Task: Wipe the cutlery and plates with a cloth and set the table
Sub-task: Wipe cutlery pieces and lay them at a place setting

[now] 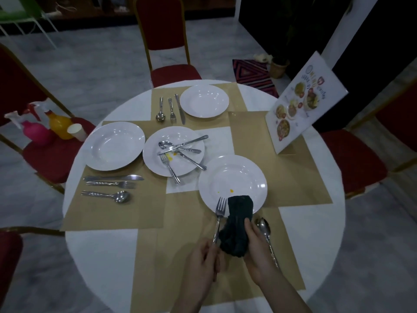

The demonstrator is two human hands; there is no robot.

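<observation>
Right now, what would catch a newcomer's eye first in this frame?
Near the bottom, the left hand holds a fork while the right hand grips a dark cloth, both over the edge of the near plate, which has orange specks. The middle plate holds a jumble of cutlery and a yellow smear. At the right edge of the table stands a menu card.

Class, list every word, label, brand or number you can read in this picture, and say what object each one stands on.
"MENU", upside down from this view, heads the standing menu card.
The smaller coloured script and the captions beside its dish photos: too blurred to read.
Spray bottles, paper cup, plates and cutlery: no lettering visible.
</observation>
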